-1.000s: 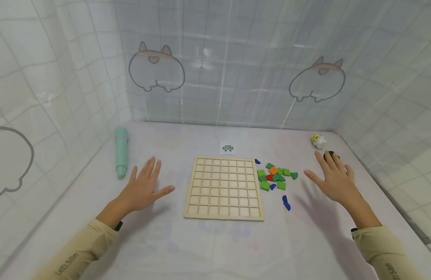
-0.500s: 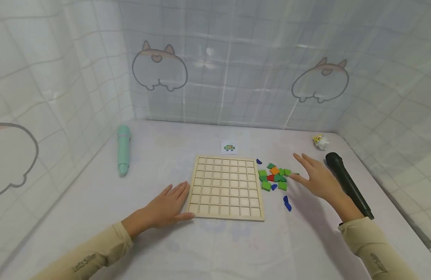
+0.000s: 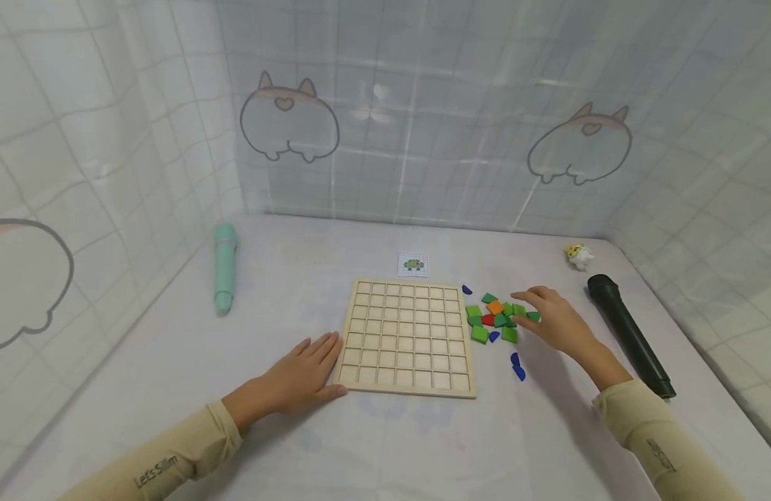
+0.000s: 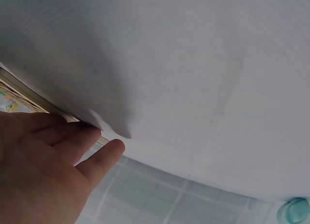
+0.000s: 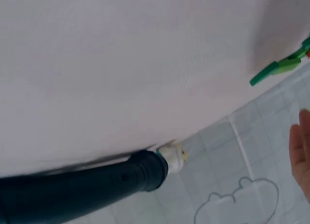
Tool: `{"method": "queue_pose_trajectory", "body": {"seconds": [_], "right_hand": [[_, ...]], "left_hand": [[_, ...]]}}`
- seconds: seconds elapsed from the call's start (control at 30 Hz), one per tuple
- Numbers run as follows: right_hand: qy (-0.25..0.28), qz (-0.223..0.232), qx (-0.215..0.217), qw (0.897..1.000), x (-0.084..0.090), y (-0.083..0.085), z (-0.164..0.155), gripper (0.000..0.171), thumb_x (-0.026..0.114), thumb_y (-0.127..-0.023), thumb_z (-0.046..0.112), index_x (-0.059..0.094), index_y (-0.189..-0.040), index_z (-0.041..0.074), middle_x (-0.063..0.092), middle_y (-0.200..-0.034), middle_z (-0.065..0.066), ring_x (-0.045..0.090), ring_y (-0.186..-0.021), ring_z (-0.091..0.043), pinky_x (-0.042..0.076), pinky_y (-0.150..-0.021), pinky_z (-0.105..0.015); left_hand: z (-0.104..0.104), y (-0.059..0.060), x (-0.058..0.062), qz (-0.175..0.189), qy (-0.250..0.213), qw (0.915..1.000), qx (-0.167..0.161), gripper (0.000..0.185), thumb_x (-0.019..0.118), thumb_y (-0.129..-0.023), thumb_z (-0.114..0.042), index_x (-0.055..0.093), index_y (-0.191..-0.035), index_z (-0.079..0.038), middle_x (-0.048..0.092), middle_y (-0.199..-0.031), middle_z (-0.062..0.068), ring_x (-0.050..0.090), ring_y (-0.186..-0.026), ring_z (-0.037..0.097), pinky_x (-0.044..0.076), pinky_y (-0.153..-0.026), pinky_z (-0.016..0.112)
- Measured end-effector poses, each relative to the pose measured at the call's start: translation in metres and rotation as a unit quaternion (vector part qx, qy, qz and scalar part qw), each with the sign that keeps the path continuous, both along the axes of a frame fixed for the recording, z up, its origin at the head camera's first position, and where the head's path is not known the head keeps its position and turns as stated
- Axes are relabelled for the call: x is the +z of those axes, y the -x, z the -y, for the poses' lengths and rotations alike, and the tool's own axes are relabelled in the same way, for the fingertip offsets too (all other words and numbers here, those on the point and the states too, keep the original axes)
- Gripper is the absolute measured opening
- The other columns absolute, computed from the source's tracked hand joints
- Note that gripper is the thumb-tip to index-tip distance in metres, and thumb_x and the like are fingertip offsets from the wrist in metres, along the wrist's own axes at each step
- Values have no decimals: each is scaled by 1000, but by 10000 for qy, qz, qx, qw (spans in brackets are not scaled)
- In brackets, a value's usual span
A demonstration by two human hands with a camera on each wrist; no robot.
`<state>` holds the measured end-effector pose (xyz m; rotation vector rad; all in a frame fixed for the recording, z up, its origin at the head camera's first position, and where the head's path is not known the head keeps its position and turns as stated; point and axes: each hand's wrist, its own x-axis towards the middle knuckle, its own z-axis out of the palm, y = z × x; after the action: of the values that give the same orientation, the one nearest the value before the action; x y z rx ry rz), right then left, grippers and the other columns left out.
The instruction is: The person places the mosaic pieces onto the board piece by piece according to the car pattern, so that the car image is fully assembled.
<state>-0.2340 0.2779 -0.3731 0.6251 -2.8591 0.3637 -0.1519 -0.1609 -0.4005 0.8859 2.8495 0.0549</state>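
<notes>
Resting flat with straight fingers against the near left corner of the wooden grid board [image 3: 406,337], apparently to steady it, the left hand [image 3: 296,379] holds nothing while the right hand [image 3: 557,322] curls over the coloured tiles [image 3: 495,317] on the counter [image 3: 385,431] just right of the board, grasp unclear.

**Readable marks: one brand on the sleeves**

From my seat at the remote station, the only words I can read stand on the left sleeve [image 3: 154,470]: "Let's Slim" in dark letters along the forearm, seen in the head view. The right sleeve [image 3: 664,452] carries a like dark print near the cuff, but it runs at an angle and I cannot make out its letters. The small card [image 3: 413,264] behind the wooden board [image 3: 406,335] shows a coloured grid figure and no writing I can read. The two wrist views give me no letters, numbers or signs at all.
</notes>
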Motion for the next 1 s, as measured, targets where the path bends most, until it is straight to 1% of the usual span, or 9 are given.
{"method": "queue_pose_trajectory", "body": {"seconds": [0.1, 0.23, 0.37, 0.57, 0.67, 0.8, 0.9, 1.0], "right_hand": [[238, 398, 16, 9989, -3, 5, 0, 40, 74, -84, 15, 63, -120, 3, 55, -111, -24, 54, -98, -40, 47, -80, -54], [655, 919, 104, 9936, -6, 12, -2, 35, 72, -84, 11, 65, -117, 1, 54, -106, -22, 55, -90, -34, 50, -71, -46], [897, 1324, 132, 9870, -8, 21, -3, 34, 73, -84, 11, 65, -115, 0, 54, -101, -20, 53, -87, -32, 48, -71, -43], [1117, 2160, -61, 9700, -11, 33, -2, 38, 73, -84, 15, 64, -118, 1, 53, -95, -12, 46, -84, -26, 41, -68, -35], [1168, 2309, -101, 9659, -12, 36, -2, 38, 73, -84, 15, 64, -118, 1, 52, -93, -11, 44, -84, -26, 39, -67, -34], [1200, 2330, -125, 9650, -15, 39, -1, 37, 74, -84, 15, 64, -117, 2, 50, -90, -10, 43, -83, -26, 37, -67, -34], [1228, 2403, -150, 9628, -17, 41, 0, 37, 74, -84, 15, 64, -116, 1, 47, -85, -8, 42, -81, -25, 35, -65, -34], [1299, 2469, -204, 9601, -19, 42, 1, 37, 74, -84, 15, 63, -115, 0, 47, -85, -8, 42, -81, -24, 35, -65, -35]], "left_hand": [[0, 1, 0, 0, 15, 10000, -43, 79, 42, -97, -52, 26, -144, 10, 22, -151, 24, 19, -139, 35, 21, -108, 53], [1, 1, 1, 88, -102, 9998, -144, 78, 43, -98, -49, 25, -145, 10, 21, -151, 25, 19, -139, 36, 21, -108, 53], [2, 1, 2, 163, -149, 9996, -202, 77, 43, -99, -47, 24, -145, 11, 20, -151, 25, 18, -139, 36, 20, -108, 53], [5, 1, 3, 225, -172, 9994, -194, 76, 43, -99, -46, 23, -145, 11, 19, -151, 25, 17, -140, 36, 19, -108, 53], [6, 3, 3, 226, -118, 9994, -230, 77, 43, -99, -47, 22, -145, 10, 18, -152, 25, 17, -140, 36, 19, -108, 53], [7, 5, 3, 239, -82, 9993, -271, 77, 43, -99, -48, 22, -146, 10, 18, -152, 25, 17, -140, 36, 20, -108, 52], [8, 5, 3, 251, -106, 9992, -288, 77, 43, -99, -47, 22, -146, 10, 18, -152, 25, 17, -140, 36, 20, -108, 52], [8, 4, 1, 254, -149, 9992, -271, 77, 43, -98, -48, 22, -146, 10, 18, -152, 25, 17, -140, 36, 20, -108, 53]]}}
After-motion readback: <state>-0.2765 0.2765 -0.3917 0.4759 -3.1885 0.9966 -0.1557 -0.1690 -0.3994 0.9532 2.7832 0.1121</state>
